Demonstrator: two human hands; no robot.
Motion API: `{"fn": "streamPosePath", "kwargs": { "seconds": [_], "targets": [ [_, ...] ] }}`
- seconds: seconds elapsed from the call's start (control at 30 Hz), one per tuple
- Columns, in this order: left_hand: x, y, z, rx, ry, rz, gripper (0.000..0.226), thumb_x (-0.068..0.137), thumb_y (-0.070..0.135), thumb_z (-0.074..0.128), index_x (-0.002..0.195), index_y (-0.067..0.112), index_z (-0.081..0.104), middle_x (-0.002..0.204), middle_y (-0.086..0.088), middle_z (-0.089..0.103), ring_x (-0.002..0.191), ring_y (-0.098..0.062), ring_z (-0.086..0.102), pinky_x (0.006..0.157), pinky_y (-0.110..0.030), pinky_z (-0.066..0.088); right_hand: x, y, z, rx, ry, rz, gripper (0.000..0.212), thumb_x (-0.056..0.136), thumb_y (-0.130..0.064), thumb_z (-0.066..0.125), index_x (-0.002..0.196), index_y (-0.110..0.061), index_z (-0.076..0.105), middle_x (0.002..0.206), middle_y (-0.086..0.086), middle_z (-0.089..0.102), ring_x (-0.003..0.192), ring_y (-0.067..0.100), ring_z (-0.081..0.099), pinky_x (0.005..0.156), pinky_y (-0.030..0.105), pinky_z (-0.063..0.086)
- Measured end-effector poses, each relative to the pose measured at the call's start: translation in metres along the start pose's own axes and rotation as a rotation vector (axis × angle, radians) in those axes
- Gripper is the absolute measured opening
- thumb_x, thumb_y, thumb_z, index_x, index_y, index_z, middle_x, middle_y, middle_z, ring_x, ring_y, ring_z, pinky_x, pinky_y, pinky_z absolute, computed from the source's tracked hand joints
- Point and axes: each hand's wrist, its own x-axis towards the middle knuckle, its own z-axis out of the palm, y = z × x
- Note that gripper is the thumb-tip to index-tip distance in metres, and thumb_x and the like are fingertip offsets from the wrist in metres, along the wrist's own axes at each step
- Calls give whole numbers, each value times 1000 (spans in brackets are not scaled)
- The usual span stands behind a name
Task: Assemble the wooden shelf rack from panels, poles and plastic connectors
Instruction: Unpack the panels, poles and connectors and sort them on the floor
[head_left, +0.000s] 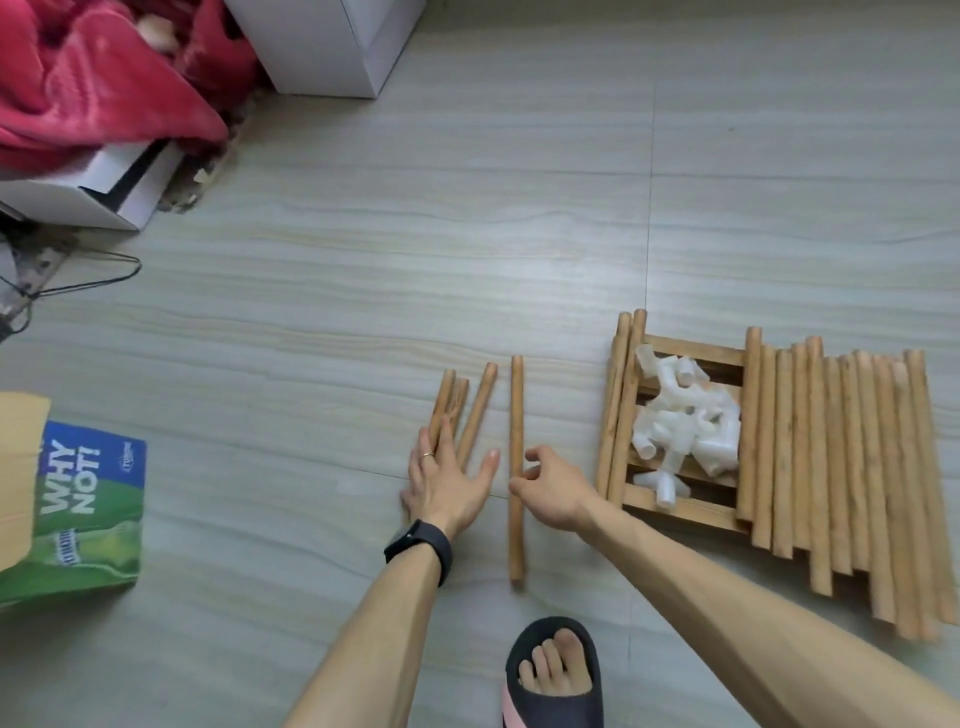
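Observation:
Three short wooden poles (474, 410) lie side by side on the floor, and my left hand (448, 483) rests flat on their near ends with straight fingers. A single pole (516, 415) lies just to their right. My right hand (551, 488) hovers beside it, its thumb tip touching the pole and its fingers loosely curled, not wrapped round it. To the right, a slatted wooden panel (691, 514) holds a heap of white plastic connectors (680, 431). Several more poles (852, 467) lie across the panel's right side and two (621, 400) along its left edge.
A green and blue bag (85, 509) sits at the left next to a cardboard piece. A red blanket (98, 83) covers white boxes (104, 192) at the back left, with a white cabinet (332, 47) behind. My sandalled foot (553, 675) is at the bottom.

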Motion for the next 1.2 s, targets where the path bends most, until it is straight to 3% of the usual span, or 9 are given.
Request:
{"fn": "streamPosePath", "kwargs": {
  "seconds": [0.23,0.33,0.47,0.53,0.67,0.87,1.07,1.13,1.2],
  "targets": [
    [2,13,34,247,-3,38,87,89,83,20,150,46,-29,154,-6,-48,147,-40,-31,108,-81,-3,-52,28,-72,-23,122,-141,30,97,-35,61,125,-26,56,101,-17,64,89,4,66,73,21,54],
    [2,29,39,261,5,-8,102,72,98,10,148,45,-32,152,-10,-49,144,-46,-34,102,-85,-2,-70,49,-115,-81,177,-127,25,99,-34,60,122,-25,59,105,-13,67,92,6,66,83,26,54],
    [-4,53,50,352,-20,13,110,71,98,24,145,42,-35,150,-14,-51,140,-54,-34,98,-88,3,-74,73,-145,-218,280,-71,31,100,-38,59,128,-26,56,124,-5,65,102,10,63,82,26,49],
    [-4,59,48,336,-13,36,101,83,81,37,147,45,-32,155,-12,-44,144,-52,-27,102,-86,9,-69,84,-147,-432,368,-53,45,98,-42,58,139,-24,51,144,2,54,125,21,53,100,36,47],
    [4,47,36,272,52,65,75,105,36,35,149,56,-22,164,3,-29,153,-39,-8,107,-80,18,-59,101,-135,-681,373,-47,73,98,-54,49,160,-32,16,170,3,3,154,32,9,124,48,18],
    [15,23,24,248,60,70,60,109,42,24,154,52,-13,166,2,-24,155,-28,-6,106,-77,23,-51,115,-109,-586,434,-69,81,100,-48,47,161,-35,-4,167,-3,-22,155,30,-1,124,48,16],
    [-6,61,-2,387,90,116,90,94,24,52,159,40,-7,166,-3,-26,153,-32,1,112,-65,27,-65,104,-143,-612,442,-91,72,98,-48,48,160,-29,15,169,6,10,150,33,24,120,47,28],
    [-13,91,-12,480,102,266,86,92,24,53,160,34,2,166,-4,-26,154,-29,-9,118,-58,22,-80,102,-168,-671,446,-87,68,97,-47,47,157,-24,24,164,7,27,145,31,34,116,45,35],
    [-21,132,-20,541,99,401,73,96,32,50,160,29,14,169,-12,-5,155,-31,-1,123,-51,12,-96,107,-191,-745,430,-49,65,97,-44,49,154,-20,31,158,7,37,141,28,40,112,44,41]
  ]
}}
